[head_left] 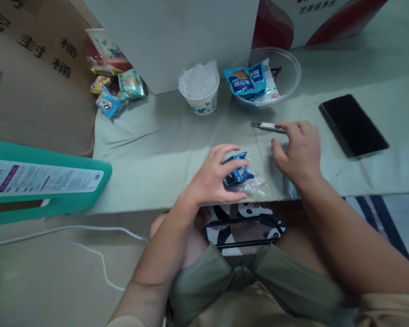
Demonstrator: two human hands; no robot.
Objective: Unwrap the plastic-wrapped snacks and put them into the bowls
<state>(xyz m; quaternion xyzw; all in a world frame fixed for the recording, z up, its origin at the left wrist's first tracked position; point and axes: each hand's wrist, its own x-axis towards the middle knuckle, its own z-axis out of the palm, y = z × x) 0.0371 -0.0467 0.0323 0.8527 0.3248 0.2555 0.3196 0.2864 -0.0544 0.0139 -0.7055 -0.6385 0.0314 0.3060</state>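
Observation:
My left hand (215, 175) is over the front part of the table with its fingers spread. Beneath and between those fingers lies a blue snack packet (237, 170), partly covered by them; whether they touch it I cannot tell. A crumpled clear plastic wrapper (255, 185) is beside the packet. To the right, my right hand (299, 152) has its thumb and index finger apart. Its fingertips reach the right end of a white and dark pen (266, 126), and that end is hidden behind them. Some dark bluish plastic (288, 185) shows under the right wrist.
A paper cup (202, 102) lined with plastic and a clear bowl (295, 84) of snack packets stand at the back. Further right lies a black phone (353, 125). Wrapped snacks (131, 85), a cardboard box (37, 100) and a green container (104, 175) occupy the left side.

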